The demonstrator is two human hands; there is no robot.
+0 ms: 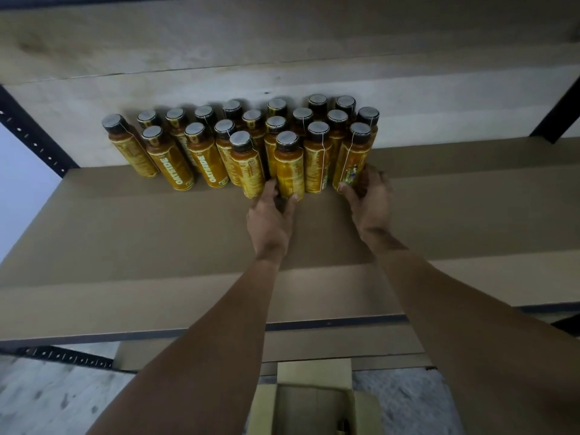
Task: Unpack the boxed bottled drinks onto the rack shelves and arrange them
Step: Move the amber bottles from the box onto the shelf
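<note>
Several yellow bottled drinks with dark caps stand in rows at the back of the cardboard-lined rack shelf (157,233). My left hand (271,215) wraps its fingers round the base of a front-row bottle (289,166), which stands upright on the shelf. My right hand (368,199) grips the base of the rightmost front bottle (353,155), also upright and touching its neighbours. One bottle (130,149) stands slightly apart at the far left. The open cardboard box (314,403) sits on the floor below the shelf, its inside mostly hidden.
The underside of the upper shelf (282,36) hangs low above the bottle caps. Black perforated rack posts stand at the left (34,133) and right (555,117). A metal front rail (188,332) edges the shelf. Grey speckled floor (47,400) lies below.
</note>
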